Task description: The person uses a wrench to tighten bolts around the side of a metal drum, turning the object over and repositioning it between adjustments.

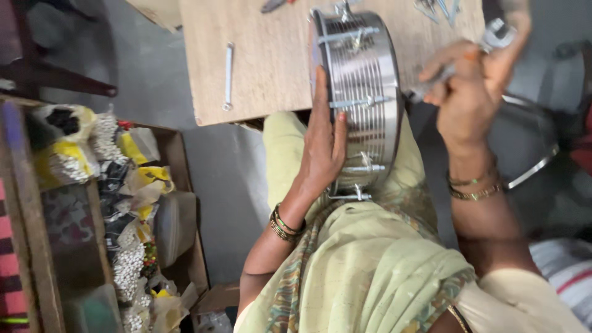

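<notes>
Left hand [324, 145] lies flat, fingers together, on the metal drum shell [361, 98]. Right hand [472, 92] is fisted round a wrench [493, 37] beside it. The shell looks stiff, light and slick, so brace it by the rim.

One head-worn camera looks steeply down from close above onto the person's lap, the metal drum [361, 98] and both hands, with the wooden board [265, 55] beyond and floor to the left.

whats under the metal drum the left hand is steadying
Beneath the metal drum lie the wooden board and the person's lap in pale green cloth. The drum and the left hand cover where it rests.
</notes>
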